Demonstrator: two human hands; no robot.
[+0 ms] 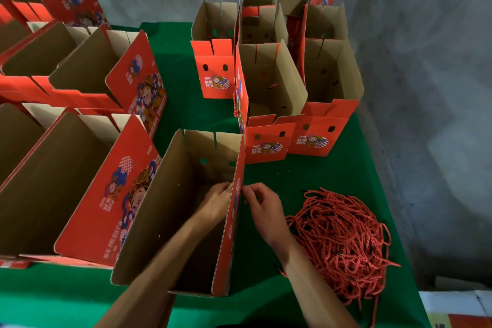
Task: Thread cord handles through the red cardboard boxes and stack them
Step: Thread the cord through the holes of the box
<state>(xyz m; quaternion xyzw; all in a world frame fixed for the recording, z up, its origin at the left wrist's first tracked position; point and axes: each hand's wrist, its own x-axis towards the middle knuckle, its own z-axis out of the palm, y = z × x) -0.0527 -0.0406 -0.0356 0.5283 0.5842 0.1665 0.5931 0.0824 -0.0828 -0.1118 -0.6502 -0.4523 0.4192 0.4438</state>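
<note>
An open red cardboard box [170,210] stands on the green table in front of me, brown inside. My left hand [217,198] reaches inside it, fingers pressed against the inner face of its right wall [234,221]. My right hand [262,201] is outside that same wall, fingertips pinched at the wall near the top; whether a cord end is between them is too small to tell. A tangled pile of red cord handles [343,239] lies on the table just right of my right forearm.
Several open red boxes [87,194] stand in rows at the left. More boxes [269,88] cluster at the back centre and right, one with a red cord [235,104] hanging on its side. The green table [319,176] ends at the right by a grey wall.
</note>
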